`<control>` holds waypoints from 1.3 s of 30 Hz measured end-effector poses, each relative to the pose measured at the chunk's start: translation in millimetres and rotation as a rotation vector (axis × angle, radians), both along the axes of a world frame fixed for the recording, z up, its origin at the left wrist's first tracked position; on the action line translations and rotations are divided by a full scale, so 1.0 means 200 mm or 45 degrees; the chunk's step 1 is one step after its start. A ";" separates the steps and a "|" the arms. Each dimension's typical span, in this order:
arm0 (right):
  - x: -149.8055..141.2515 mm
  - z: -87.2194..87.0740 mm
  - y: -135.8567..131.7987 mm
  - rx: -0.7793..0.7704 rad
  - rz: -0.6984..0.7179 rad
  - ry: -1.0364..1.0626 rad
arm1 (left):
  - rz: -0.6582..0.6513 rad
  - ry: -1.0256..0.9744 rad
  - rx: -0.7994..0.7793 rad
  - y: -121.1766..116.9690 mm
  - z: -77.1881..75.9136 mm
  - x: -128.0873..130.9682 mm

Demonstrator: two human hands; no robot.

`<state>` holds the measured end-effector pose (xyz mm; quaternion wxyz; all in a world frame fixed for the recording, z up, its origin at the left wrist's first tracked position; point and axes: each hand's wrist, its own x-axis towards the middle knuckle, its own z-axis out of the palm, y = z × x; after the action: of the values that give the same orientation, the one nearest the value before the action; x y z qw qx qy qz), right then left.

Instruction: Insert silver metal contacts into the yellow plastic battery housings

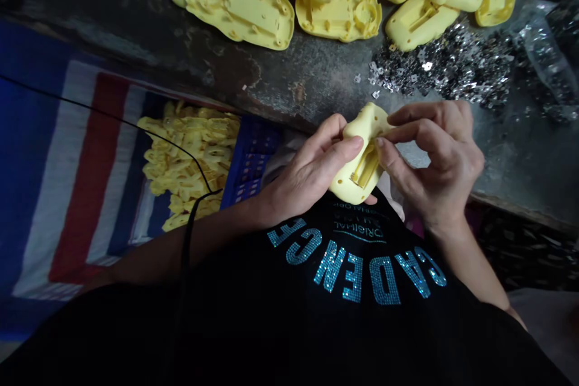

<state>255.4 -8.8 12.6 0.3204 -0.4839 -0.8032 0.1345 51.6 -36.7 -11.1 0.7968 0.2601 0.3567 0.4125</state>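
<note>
Head view: the left hand (pixel 310 172) and right hand (pixel 434 163) hold a yellow plastic shell (pixel 348 184) tight, hiding part of it. The shiny metal bits (pixel 443 66) are too small to make out.

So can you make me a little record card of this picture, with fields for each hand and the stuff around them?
Left hand: grips a yellow plastic casing
Right hand: fingers pinch the same casing
Casing detail: rectangular slot in its face
On the ledge: worn concrete ledge, yellow shells, small silver metal clips
Lower left: yellow plastic parts, blue crate, striped cloth
</note>
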 end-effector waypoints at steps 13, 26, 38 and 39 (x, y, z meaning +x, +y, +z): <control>0.00 -0.04 0.00 0.112 0.042 0.120 | 0.037 0.001 0.020 0.01 0.02 0.02; 0.14 -0.02 0.21 -0.460 0.376 0.237 | -0.068 0.249 0.179 0.02 0.02 0.00; 0.11 -0.30 0.03 0.060 0.060 0.592 | -0.049 1.004 0.994 0.06 0.00 0.01; 0.12 -0.33 0.03 0.175 0.045 0.623 | -0.045 1.007 1.067 0.06 0.00 0.02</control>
<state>278.9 -3.7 -53.2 0.5350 -0.3998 -0.7174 0.1983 55.5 -24.6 -10.7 0.4385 0.6939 0.4294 0.3766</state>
